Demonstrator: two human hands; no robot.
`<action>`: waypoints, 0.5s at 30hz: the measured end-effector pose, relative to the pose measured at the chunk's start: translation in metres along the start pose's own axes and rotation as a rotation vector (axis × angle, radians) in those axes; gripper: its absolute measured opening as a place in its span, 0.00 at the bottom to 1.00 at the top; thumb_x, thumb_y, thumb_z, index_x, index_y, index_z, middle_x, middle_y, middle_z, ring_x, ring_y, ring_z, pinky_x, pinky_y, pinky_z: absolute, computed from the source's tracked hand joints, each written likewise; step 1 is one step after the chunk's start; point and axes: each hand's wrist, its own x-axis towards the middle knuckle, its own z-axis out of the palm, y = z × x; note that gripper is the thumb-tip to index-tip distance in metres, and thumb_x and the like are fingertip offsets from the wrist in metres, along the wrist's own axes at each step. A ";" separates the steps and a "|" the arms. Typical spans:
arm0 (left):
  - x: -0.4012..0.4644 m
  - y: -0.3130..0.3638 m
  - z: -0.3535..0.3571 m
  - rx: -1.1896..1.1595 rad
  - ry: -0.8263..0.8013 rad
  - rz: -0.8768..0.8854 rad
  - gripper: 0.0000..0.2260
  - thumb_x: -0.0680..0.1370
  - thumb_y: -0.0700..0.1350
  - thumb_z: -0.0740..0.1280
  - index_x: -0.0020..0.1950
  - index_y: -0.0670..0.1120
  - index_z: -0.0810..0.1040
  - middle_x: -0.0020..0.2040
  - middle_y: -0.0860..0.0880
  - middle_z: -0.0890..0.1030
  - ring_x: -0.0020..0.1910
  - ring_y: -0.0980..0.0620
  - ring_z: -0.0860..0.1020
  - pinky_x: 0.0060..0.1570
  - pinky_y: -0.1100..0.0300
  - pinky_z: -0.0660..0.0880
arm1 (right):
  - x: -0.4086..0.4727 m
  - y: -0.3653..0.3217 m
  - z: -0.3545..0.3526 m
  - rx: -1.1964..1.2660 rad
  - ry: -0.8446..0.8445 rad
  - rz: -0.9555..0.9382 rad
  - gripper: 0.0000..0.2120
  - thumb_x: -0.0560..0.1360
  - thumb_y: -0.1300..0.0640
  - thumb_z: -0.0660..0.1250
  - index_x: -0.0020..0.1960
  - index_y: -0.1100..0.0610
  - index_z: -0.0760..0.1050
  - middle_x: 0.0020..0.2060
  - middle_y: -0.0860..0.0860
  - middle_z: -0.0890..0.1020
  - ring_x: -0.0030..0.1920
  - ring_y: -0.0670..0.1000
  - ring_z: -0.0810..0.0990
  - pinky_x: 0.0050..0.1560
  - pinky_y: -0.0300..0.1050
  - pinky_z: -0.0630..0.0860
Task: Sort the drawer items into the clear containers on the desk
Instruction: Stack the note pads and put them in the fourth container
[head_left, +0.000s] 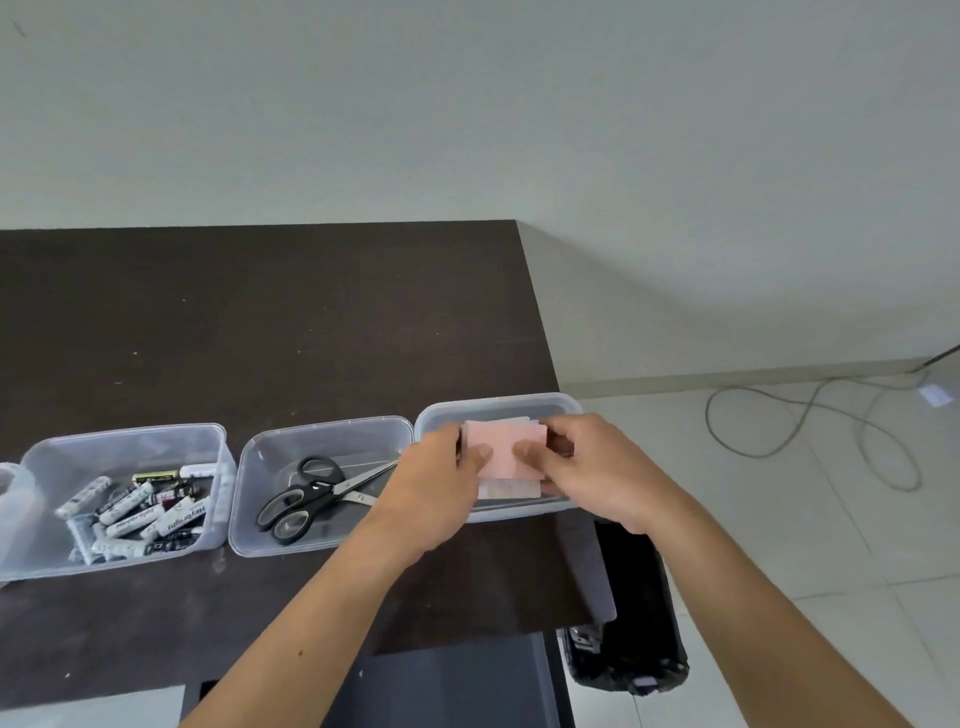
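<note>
While both thumbs pressed on its pink top sheet, the left hand (441, 478) and right hand (587, 467) pinched a stack of sticky notes (506, 451) by opposite edges over the rightmost clear container (498, 408); light, soft paper, likely to fan apart unless held at the sides. Beside it sat a container with scissors (311, 491), then batteries (140, 512), on the dark desk (260, 322)

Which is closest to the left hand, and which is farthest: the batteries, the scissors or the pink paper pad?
In the head view, from the left hand:
1. Pink paper pad: in its grip, over the rightmost container.
2. Scissors: in the middle container, just to the left.
3. Batteries: in the container farther left.
</note>
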 end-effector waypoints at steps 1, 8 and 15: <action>0.000 0.004 0.001 0.055 0.008 -0.017 0.10 0.86 0.49 0.62 0.53 0.44 0.77 0.43 0.47 0.81 0.39 0.47 0.76 0.38 0.52 0.71 | 0.000 -0.002 0.002 -0.042 0.030 -0.014 0.14 0.79 0.41 0.69 0.59 0.46 0.84 0.46 0.44 0.89 0.46 0.48 0.89 0.56 0.56 0.85; 0.007 0.021 0.014 0.128 0.097 -0.146 0.13 0.87 0.47 0.61 0.61 0.37 0.73 0.54 0.38 0.82 0.49 0.38 0.80 0.43 0.53 0.69 | 0.006 -0.010 0.019 -0.039 0.239 0.019 0.13 0.81 0.49 0.72 0.61 0.56 0.84 0.46 0.50 0.88 0.45 0.54 0.88 0.50 0.56 0.87; 0.006 0.019 0.028 -0.114 0.180 -0.202 0.09 0.86 0.43 0.61 0.63 0.41 0.76 0.56 0.41 0.83 0.47 0.44 0.78 0.38 0.55 0.73 | 0.006 -0.014 0.032 -0.269 0.350 0.032 0.15 0.83 0.45 0.69 0.51 0.57 0.83 0.40 0.52 0.86 0.39 0.54 0.82 0.41 0.46 0.77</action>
